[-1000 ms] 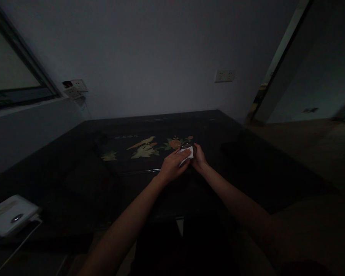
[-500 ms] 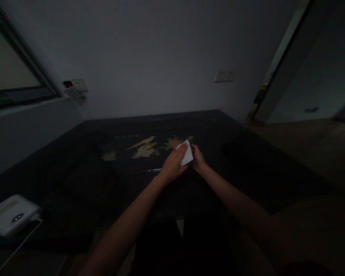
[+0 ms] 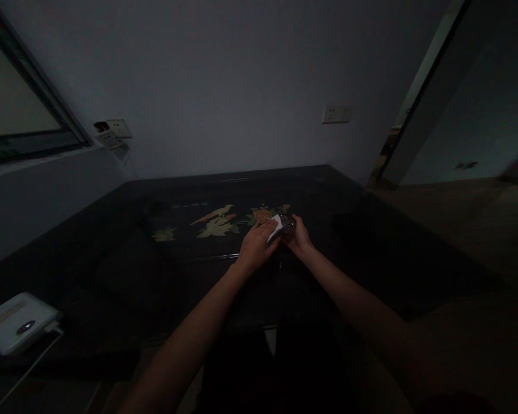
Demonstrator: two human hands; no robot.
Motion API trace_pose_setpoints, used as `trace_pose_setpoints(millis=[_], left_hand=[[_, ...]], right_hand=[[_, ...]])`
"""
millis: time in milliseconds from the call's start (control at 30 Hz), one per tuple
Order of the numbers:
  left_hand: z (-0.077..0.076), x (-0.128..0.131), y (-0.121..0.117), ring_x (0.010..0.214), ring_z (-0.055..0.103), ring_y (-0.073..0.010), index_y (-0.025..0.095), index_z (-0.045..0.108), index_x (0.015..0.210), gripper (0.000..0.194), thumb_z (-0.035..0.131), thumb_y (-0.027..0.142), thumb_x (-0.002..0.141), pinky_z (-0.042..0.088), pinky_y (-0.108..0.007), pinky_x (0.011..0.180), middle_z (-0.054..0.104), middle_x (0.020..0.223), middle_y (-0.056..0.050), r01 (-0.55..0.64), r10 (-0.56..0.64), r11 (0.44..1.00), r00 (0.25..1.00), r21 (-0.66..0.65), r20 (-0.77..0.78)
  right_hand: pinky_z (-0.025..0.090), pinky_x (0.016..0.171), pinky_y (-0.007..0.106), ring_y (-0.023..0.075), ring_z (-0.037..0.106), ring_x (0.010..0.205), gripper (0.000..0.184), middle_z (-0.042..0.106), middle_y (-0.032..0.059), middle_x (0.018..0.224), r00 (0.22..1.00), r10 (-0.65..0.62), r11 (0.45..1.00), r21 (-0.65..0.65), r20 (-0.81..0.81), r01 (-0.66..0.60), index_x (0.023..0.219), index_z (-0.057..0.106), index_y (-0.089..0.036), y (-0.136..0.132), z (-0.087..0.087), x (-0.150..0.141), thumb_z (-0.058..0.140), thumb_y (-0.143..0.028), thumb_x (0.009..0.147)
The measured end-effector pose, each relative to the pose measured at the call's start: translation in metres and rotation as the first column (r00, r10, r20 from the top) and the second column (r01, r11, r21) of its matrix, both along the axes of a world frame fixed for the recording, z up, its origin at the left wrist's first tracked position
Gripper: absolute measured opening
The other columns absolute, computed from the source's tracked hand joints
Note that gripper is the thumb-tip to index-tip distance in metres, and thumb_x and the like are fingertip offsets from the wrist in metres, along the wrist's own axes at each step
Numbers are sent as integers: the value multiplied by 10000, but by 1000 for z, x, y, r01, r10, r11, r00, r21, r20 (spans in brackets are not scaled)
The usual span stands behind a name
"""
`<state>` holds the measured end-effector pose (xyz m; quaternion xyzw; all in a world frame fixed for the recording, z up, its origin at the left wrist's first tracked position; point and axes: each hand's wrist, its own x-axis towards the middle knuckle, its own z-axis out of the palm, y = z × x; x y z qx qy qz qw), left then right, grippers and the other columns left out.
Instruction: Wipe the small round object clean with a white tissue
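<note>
My left hand (image 3: 258, 244) is closed on a folded white tissue (image 3: 276, 223) and presses it toward the left side of a clear, rounded glass cup (image 3: 288, 227). Around the right side of that cup curl the fingers of my right hand (image 3: 301, 237). Dim light and the fingers hide much of the cup, so its exact shape is hard to make out. Both hands are close together over the dark table (image 3: 242, 293), just in front of its painted bird (image 3: 218, 214) and flower (image 3: 262, 215) decoration.
A white box-shaped device (image 3: 21, 323) with a cable lies at the table's left front. Wall sockets (image 3: 336, 114) are on the wall behind, with an adapter (image 3: 110, 138) plugged in at the left. A window is at far left, a doorway at right.
My left hand and the tissue have shifted slightly left and down, turning away from the cup. More of the clear cup now shows between the hands.
</note>
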<state>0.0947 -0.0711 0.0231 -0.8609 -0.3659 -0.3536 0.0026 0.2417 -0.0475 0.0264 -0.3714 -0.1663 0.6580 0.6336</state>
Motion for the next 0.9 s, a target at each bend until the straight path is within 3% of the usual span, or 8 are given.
trace_pose_setpoints(millis=[333,567,733,900], left_hand=[[6,0,-5,1204,576,-208,194,622,1185,318,483,285,913,378,-492,1106,645,1251,-90,7,-6,1000,999,-11,36],[7,0,-7,1181,595,-204,222,622,1188,318,496,246,897,394,-486,1094,661,1224,-79,100,-102,995,993,27,63],[8,1,-7,1294,495,-192,181,538,1297,397,462,240,911,347,-460,1127,562,1355,-115,159,-160,986,987,43,14],[6,2,-5,1393,355,-213,164,378,1432,548,481,261,903,291,-460,1155,409,1482,-138,139,-138,990,989,11,-57]], right_hand=[[433,473,223,121,564,458,318,658,-36,554,1000,-6,1000,-9,-2,6,709,626,-207,-3,5,-2,407,-330,904],[496,582,264,149,610,545,311,651,-28,559,1000,-4,1000,31,16,3,699,618,-208,1,1,-2,405,-332,887],[480,558,244,135,595,516,261,643,-45,557,999,-5,999,50,33,4,694,611,-223,4,-4,-3,449,-340,862],[500,583,251,141,612,547,207,668,-43,586,999,-10,999,53,37,8,702,615,-226,4,-4,-6,494,-320,842]])
